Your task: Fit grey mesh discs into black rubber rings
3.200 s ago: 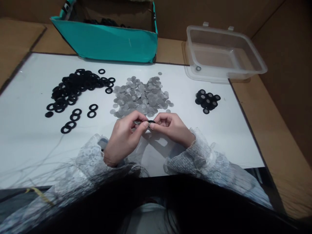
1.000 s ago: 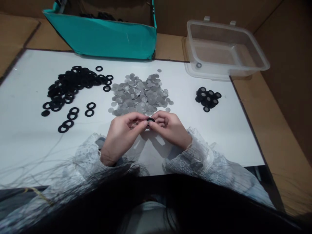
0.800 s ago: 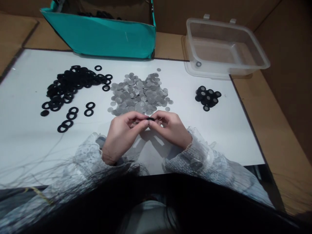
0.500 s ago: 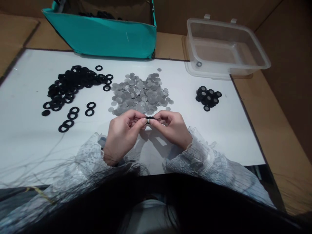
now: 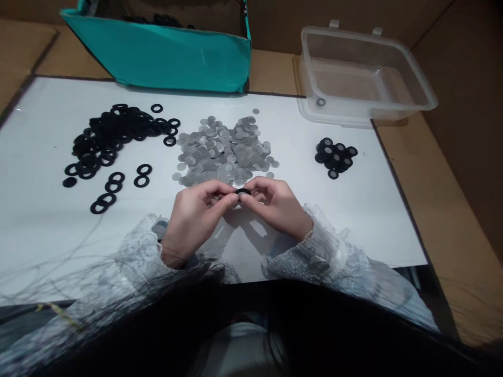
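The left hand [image 5: 196, 213] and right hand [image 5: 278, 205] pinched one black ring [image 5: 244, 191] between them, grey discs [image 5: 226, 152] lying near at twelve o'clock, loose rings [image 5: 112, 126] at ten.

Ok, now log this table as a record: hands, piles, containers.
Left hand: pinches ring with right hand
Right hand: pinches same ring
Ring's middle: too small to tell
On the left: black rings, piled, some strays
In the middle: grey discs, just beyond hands
On the right: grey-centred pieces, heaped
Box: teal, back left, dark pieces inside
Tub: clear, back right
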### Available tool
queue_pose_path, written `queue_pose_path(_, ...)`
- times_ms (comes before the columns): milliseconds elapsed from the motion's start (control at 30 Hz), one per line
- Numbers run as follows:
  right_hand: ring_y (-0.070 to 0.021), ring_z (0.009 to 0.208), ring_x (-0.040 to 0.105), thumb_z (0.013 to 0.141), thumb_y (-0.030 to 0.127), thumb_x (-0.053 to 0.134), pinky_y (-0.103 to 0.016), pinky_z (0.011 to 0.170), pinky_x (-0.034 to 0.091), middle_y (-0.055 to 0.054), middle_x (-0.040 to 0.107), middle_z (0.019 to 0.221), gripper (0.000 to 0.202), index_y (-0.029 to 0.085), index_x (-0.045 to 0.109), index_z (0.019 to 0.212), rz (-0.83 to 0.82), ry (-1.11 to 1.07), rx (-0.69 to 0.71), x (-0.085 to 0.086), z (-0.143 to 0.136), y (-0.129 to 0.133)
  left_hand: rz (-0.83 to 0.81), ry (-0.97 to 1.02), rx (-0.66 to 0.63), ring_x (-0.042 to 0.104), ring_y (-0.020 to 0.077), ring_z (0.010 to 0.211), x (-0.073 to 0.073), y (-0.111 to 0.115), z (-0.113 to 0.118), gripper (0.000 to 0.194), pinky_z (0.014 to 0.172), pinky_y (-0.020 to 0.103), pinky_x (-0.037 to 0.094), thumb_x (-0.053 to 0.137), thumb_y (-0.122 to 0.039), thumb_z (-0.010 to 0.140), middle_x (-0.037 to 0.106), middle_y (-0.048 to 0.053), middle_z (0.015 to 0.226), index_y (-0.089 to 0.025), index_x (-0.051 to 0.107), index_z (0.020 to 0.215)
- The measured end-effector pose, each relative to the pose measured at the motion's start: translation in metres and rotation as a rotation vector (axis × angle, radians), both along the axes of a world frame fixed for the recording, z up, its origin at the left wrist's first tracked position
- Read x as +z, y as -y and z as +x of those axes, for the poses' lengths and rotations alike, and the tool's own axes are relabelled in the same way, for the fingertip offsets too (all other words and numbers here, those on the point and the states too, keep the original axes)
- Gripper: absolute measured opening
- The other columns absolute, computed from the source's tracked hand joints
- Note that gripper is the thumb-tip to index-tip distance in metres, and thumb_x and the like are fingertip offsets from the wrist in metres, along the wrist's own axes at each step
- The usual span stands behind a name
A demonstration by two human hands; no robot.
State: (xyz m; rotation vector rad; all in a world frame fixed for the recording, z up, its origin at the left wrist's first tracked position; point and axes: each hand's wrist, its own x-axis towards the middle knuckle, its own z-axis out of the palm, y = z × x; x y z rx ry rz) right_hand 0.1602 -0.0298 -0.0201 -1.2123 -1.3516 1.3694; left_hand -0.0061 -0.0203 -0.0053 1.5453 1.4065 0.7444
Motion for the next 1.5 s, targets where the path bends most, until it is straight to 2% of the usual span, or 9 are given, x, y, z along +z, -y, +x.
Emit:
queue_pose_path(133, -0.0103, 0.061, 0.057, 0.075, 0.033, 0.070, -0.026, 0.060, 0.048, 0.001, 0.060, 0.066, 0.021, 0.017, 0.057, 0.070, 0.061, 0.040, -0.047, 0.003, 0.001, 0.000, 0.037, 0.022, -0.028, 0.063, 0.0158, 0.069, 0.004, 0.001, 0.002, 0.015, 0.062, 0.024, 0.050, 0.066, -0.033, 0.077, 0.069, 0.001, 0.075, -0.019, 0.067, 0.080)
queue_pose_path(267, -0.0106, 0.061, 0.058, 0.072, 0.040, 0.074, -0.025, 0.058, 0.047, 0.000, 0.062, 0.066, 0.028, 0.017, 0.058, 0.068, -0.008, -0.005, -0.089, 0.002, -0.001, 0.001, 0.064, 0.013, -0.009, 0.062, 0.0151, 0.068, 0.005, 0.003, 0.004, 0.013, 0.062, 0.024, 0.048, 0.063, -0.031, 0.079, 0.068, 0.001, 0.075, -0.019, 0.065, 0.082)
queue_pose_path(500, -0.0102, 0.061, 0.061, 0.068, 0.038, 0.077, -0.025, 0.058, 0.049, 0.000, 0.065, 0.069, 0.027, 0.016, 0.062, 0.073, -0.095, -0.137, -0.077, -0.001, -0.003, -0.001, 0.000, 0.066, 0.020, 0.064, 0.0168, 0.070, 0.001, 0.000, 0.002, 0.018, 0.065, 0.026, 0.050, 0.065, -0.035, 0.077, 0.070, 0.002, 0.078, -0.019, 0.066, 0.084)
queue_pose_path(800, -0.0109, 0.063, 0.060, 0.066, 0.039, 0.077, -0.025, 0.057, 0.049, 0.000, 0.062, 0.067, 0.029, 0.016, 0.061, 0.072, -0.144, -0.114, -0.100, 0.000, -0.006, 0.001, -0.030, 0.013, 0.049, 0.062, 0.0163, 0.065, 0.005, 0.002, 0.004, 0.017, 0.059, 0.025, 0.048, 0.065, -0.035, 0.075, 0.067, 0.002, 0.070, -0.018, 0.064, 0.079)
queue_pose_path(967, -0.0114, 0.062, 0.060, 0.066, 0.034, 0.078, -0.024, 0.057, 0.048, 0.001, 0.061, 0.064, 0.025, 0.017, 0.059, 0.068, -0.189, -0.129, -0.077, 0.002, -0.003, -0.001, 0.067, -0.028, -0.015, 0.064, 0.0171, 0.072, 0.004, 0.003, 0.003, 0.016, 0.064, 0.026, 0.050, 0.061, -0.034, 0.080, 0.068, 0.003, 0.078, -0.019, 0.063, 0.085)
queue_pose_path(1067, -0.0095, 0.059, 0.057, 0.072, 0.027, 0.072, -0.024, 0.059, 0.048, 0.002, 0.061, 0.063, 0.017, 0.017, 0.059, 0.070, -0.251, -0.155, -0.055, -0.001, -0.003, -0.004, 0.196, -0.038, -0.108, 0.064, 0.0183, 0.084, 0.002, 0.003, 0.002, 0.026, 0.073, 0.026, 0.052, 0.060, -0.032, 0.082, 0.067, 0.004, 0.091, -0.019, 0.060, 0.104)
queue_pose_path(1133, -0.0089, 0.058, 0.057, 0.075, 0.025, 0.069, -0.024, 0.061, 0.049, 0.002, 0.063, 0.064, 0.014, 0.017, 0.058, 0.073, -0.287, -0.191, -0.042, -0.002, -0.003, -0.005, 0.288, -0.108, -0.175, 0.064, 0.0175, 0.084, 0.000, 0.004, 0.003, 0.031, 0.073, 0.026, 0.052, 0.060, -0.029, 0.081, 0.065, 0.004, 0.095, -0.021, 0.057, 0.111)
queue_pose_path(1267, -0.0086, 0.059, 0.058, 0.074, 0.023, 0.070, -0.024, 0.062, 0.049, 0.002, 0.065, 0.066, 0.012, 0.017, 0.059, 0.073, -0.323, -0.230, -0.018, -0.001, -0.003, -0.005, 0.387, -0.282, -0.223, 0.061, 0.0152, 0.076, -0.002, 0.006, 0.005, 0.024, 0.073, 0.026, 0.050, 0.059, -0.024, 0.080, 0.064, 0.001, 0.090, -0.023, 0.057, 0.104)
queue_pose_path(1500, -0.0068, 0.058, 0.055, 0.064, 0.015, 0.076, -0.021, 0.059, 0.045, 0.004, 0.061, 0.064, 0.015, 0.015, 0.061, 0.069, -0.393, -0.211, 0.014, 0.004, -0.001, -0.008, 0.446, -0.393, -0.214, 0.062, 0.0162, 0.075, -0.006, 0.005, 0.006, 0.018, 0.070, 0.026, 0.047, 0.056, -0.024, 0.080, 0.064, 0.002, 0.086, -0.022, 0.057, 0.098)
